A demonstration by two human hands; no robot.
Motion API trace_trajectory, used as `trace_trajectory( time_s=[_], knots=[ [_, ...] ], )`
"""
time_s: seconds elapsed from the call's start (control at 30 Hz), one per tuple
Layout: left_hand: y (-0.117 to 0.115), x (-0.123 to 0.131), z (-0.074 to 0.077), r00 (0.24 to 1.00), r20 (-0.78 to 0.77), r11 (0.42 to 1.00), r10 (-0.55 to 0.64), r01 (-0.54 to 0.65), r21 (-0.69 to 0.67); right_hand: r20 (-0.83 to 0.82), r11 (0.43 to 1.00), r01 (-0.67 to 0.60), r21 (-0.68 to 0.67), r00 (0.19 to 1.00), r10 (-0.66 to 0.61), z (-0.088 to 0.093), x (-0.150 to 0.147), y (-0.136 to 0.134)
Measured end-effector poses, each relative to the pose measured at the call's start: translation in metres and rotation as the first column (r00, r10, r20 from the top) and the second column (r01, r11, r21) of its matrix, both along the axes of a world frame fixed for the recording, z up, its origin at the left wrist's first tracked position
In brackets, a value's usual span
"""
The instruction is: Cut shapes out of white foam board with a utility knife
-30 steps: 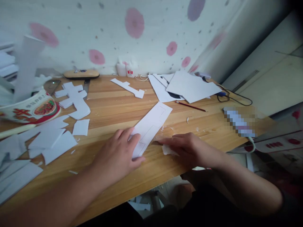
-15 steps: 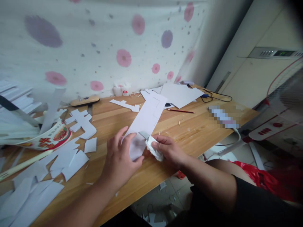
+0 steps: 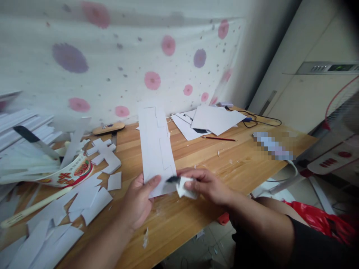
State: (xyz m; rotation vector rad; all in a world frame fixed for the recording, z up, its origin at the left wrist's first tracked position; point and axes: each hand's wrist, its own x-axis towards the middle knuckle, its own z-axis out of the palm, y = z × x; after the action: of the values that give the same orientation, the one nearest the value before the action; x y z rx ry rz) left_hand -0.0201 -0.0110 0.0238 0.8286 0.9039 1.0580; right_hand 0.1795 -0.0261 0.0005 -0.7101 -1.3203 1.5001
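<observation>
My left hand (image 3: 141,198) grips the lower left edge of a long white board strip (image 3: 157,149), thumb on top and fingers beneath. Thin pencil outlines run along the strip, which is lifted and tilted up over the table. In my right hand (image 3: 209,185) is a knife blade (image 3: 172,180) whose grip is wrapped in crumpled white tissue (image 3: 186,188). The dark blade points left, close to the strip's lower right corner; whether it touches is unclear.
White board offcuts (image 3: 91,205) and cut shapes (image 3: 105,153) lie on the left of the wooden table (image 3: 196,209). A paper bowl (image 3: 75,170) holds strips and a blade. At the back right are white sheets (image 3: 218,117), a red pencil (image 3: 218,138) and a cable (image 3: 255,121). A fan (image 3: 328,162) stands right.
The strip has been raised and swung upright, its marked face toward me. My left hand has changed from loosely spread fingers to a thumb-over grip. The knife has turned, its blade now looking dark.
</observation>
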Motion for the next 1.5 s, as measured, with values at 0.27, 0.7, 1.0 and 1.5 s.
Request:
trace_trajectory(
  time_s=[0.27, 0.7, 1.0, 1.5],
  knots=[
    [-0.002, 0.001, 0.001, 0.995, 0.090, 0.999, -0.042, 0.042, 0.009, 0.222, 0.934, -0.088, 0.347, 0.975, 0.009, 0.012, 0.001, -0.006],
    [-0.009, -0.006, -0.003, 0.945, 0.178, 0.961, -0.275, 0.276, 0.023, 0.208, 0.900, -0.236, 0.368, 0.964, 0.167, 0.024, 0.007, -0.012],
    [-0.016, -0.004, 0.003, 0.927, 0.203, 0.949, -0.316, 0.307, 0.074, 0.222, 0.869, -0.292, 0.399, 0.950, 0.217, 0.037, 0.004, -0.021],
    [-0.018, -0.003, 0.004, 0.929, 0.152, 0.941, -0.336, 0.325, 0.096, 0.253, 0.839, -0.344, 0.421, 0.933, 0.256, 0.036, 0.005, -0.021]
  ],
)
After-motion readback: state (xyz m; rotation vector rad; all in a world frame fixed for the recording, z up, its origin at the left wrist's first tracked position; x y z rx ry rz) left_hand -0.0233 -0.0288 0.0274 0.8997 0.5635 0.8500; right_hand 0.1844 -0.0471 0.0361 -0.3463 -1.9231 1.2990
